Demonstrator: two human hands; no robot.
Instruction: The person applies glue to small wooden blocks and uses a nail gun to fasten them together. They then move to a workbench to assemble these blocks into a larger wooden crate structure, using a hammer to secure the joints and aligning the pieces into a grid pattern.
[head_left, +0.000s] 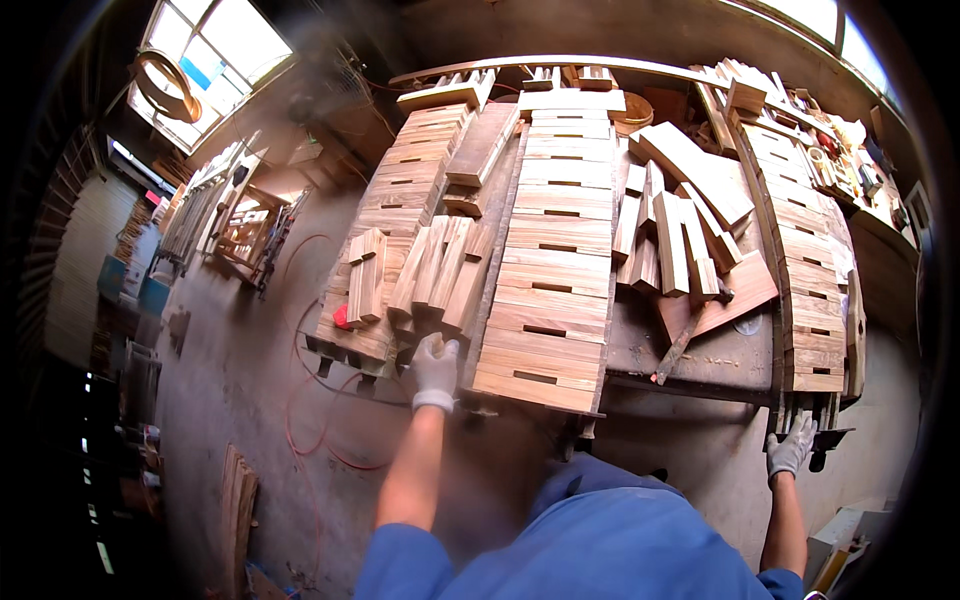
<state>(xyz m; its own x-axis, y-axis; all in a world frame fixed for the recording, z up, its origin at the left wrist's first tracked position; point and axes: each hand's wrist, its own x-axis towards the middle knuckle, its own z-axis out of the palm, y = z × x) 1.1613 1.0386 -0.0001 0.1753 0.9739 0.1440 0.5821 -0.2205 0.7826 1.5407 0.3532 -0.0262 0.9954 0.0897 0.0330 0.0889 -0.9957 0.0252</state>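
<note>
the left hand [436, 368] grips the near edge of the middle row of wood boards [548, 270], the right hand [790, 450] holds the right row [805, 270], so the next move probably needs a firm pull.

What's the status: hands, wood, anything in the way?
Left hand, gloved, on the near end of the middle row of slotted boards. Right hand, gloved, gripping the right row's near end. Loose wood blocks piled between the rows.

Gloved left hand [435, 368] at the near end of short wooden blocks [440, 270] (leaning in a row); gloved right hand [790, 448] under slotted boards [803, 270] at the workbench [700, 355] edge
</note>
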